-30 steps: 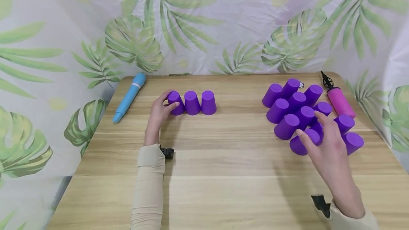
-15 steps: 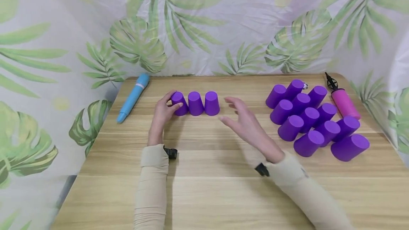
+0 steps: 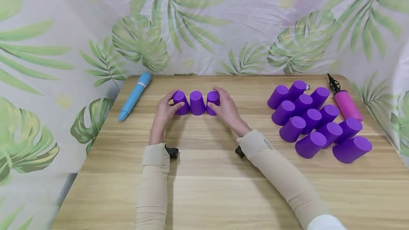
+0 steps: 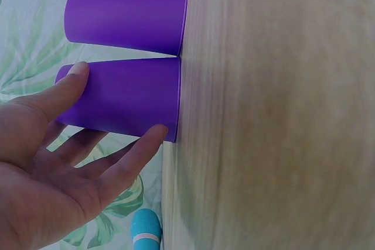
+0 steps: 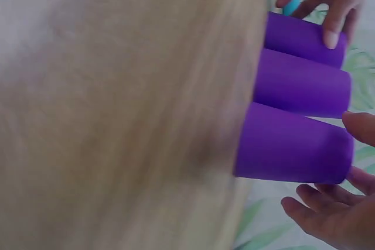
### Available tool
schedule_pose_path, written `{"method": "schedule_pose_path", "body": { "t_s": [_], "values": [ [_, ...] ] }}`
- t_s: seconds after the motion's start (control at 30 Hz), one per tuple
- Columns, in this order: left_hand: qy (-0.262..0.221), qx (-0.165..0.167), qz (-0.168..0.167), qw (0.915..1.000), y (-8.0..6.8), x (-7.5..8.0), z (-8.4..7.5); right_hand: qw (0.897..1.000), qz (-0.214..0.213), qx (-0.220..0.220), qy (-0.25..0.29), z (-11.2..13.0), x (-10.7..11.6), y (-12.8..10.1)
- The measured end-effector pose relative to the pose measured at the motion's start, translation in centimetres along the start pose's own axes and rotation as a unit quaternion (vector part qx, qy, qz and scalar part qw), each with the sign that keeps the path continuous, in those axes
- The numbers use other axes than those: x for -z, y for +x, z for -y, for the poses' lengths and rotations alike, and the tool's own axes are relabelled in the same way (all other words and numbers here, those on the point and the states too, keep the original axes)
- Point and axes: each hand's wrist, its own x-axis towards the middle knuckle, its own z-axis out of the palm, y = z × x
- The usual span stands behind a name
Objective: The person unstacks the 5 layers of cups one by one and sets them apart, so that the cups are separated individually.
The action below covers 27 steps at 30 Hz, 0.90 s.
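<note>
Three purple cups stand upside down in a row at the table's far middle: left cup (image 3: 180, 103), middle cup (image 3: 197, 103), right cup (image 3: 213, 101). My left hand (image 3: 169, 105) curls round the left cup (image 4: 126, 100), thumb on one side and fingers on the other. My right hand (image 3: 222, 105) wraps the right cup (image 5: 293, 144) from its outer side, thumb in front and fingers behind. The middle cup (image 4: 126, 16) stands untouched between them. Both palms rest low at the table.
Several more purple cups (image 3: 306, 120) lie clustered on the table's right side. A pink hand pump (image 3: 346, 105) lies beyond them near the right edge. A blue tube (image 3: 134, 97) lies at the far left edge. The wooden table (image 3: 204, 187) ends at a leaf-print curtain.
My right hand left the cluster of cups on the right, swept left across the table and closed round the right cup of the row. The left hand stayed on the left cup.
</note>
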Motion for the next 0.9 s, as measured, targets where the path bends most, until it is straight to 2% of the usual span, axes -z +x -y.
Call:
{"method": "schedule_pose_path", "body": {
  "t_s": [0.23,0.4,0.63,0.8,0.9],
  "values": [
    [-0.002,0.000,0.000,1.0000,0.0,0.1,0.1,1.000,-0.018,-0.008,-0.001,-1.2,-1.0,0.3],
    [0.006,-0.001,0.000,1.0000,0.1,0.1,0.1,0.999,-0.036,-0.017,0.007,-1.6,-0.2,0.0],
    [-0.003,-0.007,-0.004,1.0000,0.0,0.0,0.1,0.995,-0.070,-0.061,0.025,-2.7,3.8,-0.9],
    [0.000,-0.005,-0.002,1.0000,0.0,0.0,0.1,0.991,-0.077,-0.105,-0.033,-3.9,7.5,-1.8],
    [0.002,-0.004,-0.001,1.0000,0.0,0.0,0.1,0.985,-0.096,-0.124,-0.072,-4.6,9.0,-2.4]
  ]
}}
